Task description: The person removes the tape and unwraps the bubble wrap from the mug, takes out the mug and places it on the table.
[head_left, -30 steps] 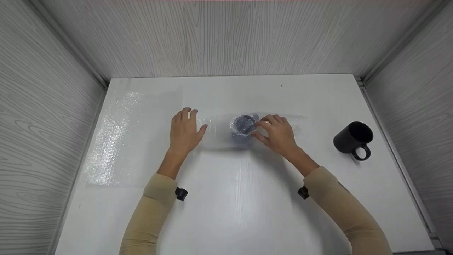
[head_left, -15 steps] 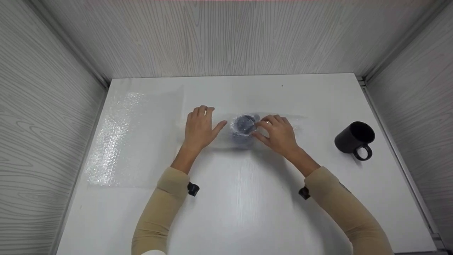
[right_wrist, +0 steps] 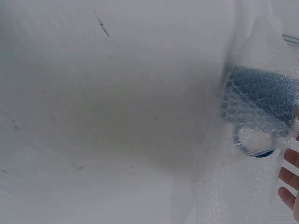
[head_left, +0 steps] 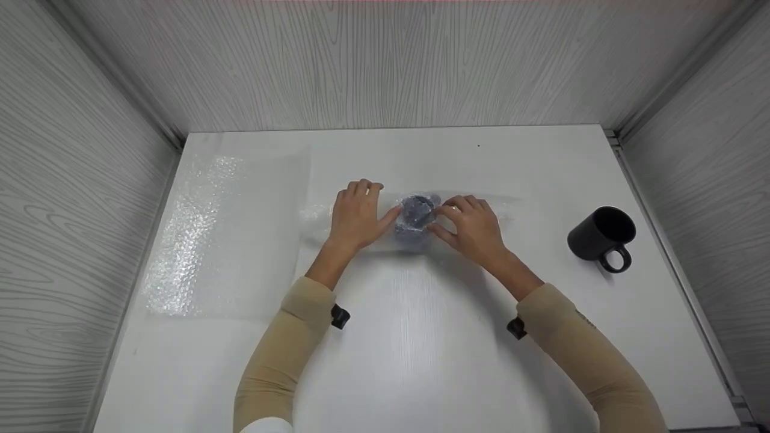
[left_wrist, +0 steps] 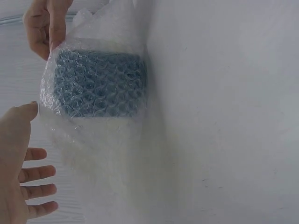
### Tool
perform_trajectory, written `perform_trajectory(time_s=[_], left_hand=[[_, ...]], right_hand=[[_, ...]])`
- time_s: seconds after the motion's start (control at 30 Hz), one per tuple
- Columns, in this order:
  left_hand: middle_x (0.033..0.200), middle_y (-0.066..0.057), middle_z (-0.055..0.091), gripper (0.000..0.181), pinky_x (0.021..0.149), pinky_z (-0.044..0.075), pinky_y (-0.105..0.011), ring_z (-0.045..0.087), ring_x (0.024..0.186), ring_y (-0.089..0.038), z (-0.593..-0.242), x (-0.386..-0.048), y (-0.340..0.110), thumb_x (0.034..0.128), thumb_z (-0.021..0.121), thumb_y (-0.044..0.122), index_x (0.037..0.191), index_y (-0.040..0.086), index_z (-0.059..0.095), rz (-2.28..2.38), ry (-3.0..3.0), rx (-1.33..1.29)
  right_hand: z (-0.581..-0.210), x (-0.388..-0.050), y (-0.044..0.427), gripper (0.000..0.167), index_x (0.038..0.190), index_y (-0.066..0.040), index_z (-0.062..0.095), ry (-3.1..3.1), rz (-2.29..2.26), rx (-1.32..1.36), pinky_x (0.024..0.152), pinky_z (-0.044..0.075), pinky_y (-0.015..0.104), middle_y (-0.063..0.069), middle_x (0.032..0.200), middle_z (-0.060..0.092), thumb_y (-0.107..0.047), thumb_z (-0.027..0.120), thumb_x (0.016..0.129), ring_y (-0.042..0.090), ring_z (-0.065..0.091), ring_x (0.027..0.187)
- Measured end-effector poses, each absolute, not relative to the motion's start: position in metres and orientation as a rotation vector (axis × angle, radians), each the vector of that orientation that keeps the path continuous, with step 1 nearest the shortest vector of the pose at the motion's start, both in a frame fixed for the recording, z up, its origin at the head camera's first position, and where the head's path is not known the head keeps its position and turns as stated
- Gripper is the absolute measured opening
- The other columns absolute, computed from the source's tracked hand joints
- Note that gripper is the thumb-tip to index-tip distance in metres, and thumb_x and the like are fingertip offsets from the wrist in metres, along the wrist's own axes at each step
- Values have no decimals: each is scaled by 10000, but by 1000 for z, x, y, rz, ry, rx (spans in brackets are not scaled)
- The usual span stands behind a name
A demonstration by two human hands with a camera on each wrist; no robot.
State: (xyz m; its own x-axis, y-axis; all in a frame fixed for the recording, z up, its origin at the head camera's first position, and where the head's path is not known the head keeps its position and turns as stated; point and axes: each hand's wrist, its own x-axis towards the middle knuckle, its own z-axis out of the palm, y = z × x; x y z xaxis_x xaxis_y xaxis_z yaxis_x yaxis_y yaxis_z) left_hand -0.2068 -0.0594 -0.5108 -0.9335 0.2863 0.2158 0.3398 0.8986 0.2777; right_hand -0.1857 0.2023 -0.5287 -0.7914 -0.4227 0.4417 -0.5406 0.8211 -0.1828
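A dark mug [head_left: 411, 236] stands in the middle of the white table, covered by bubble wrap [head_left: 316, 216] that stretches out to both sides. Through the wrap in the right wrist view, the mug's ring handle [right_wrist: 237, 140] shows. At the mug's rim my right hand [head_left: 475, 227] pinches the wrap; in the left wrist view that hand [left_wrist: 44, 23] has curled fingers at the wrap's upper edge. My left hand [head_left: 356, 216] is beside the mug's left side, fingers loosely extended and thumb near the rim. Whether the thumb touches the wrap, I cannot tell.
A second black mug [head_left: 592, 233], unwrapped and tilted in view, stands at the table's right with its handle toward the front. Another bubble wrap sheet [head_left: 240, 240] lies flat on the left. Grey wood-grain panels [head_left: 385, 66] enclose the table at the back and sides.
My left hand has moved right, from the left stretch of the wrap to beside the mug. My right hand has kept its place at the rim.
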Motion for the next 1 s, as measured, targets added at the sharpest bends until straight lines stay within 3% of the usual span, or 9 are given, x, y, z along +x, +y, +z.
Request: perform_trajectory(time_s=[0.47, 1.0], left_hand=[[1386, -143, 634, 620, 1116, 507, -509, 589, 1317, -343, -511, -215, -35, 1056, 495, 577, 1426, 87, 584, -406, -2989, -548], [1343, -129, 652, 543, 1095, 527, -501, 604, 1293, -340, -513, -220, -31, 1038, 566, 503, 1379, 84, 610, -360, -2984, -574]], right_hand=[[-528, -185, 202, 355, 1147, -142, 773, -2651, 412, 711, 999, 568, 548, 107, 1154, 739, -444, 756, 960, 353, 693, 1124], [-527, -184, 201, 380, 1157, -149, 774, -2659, 420, 704, 1014, 562, 553, 105, 1170, 733, -466, 764, 947, 349, 687, 1147]])
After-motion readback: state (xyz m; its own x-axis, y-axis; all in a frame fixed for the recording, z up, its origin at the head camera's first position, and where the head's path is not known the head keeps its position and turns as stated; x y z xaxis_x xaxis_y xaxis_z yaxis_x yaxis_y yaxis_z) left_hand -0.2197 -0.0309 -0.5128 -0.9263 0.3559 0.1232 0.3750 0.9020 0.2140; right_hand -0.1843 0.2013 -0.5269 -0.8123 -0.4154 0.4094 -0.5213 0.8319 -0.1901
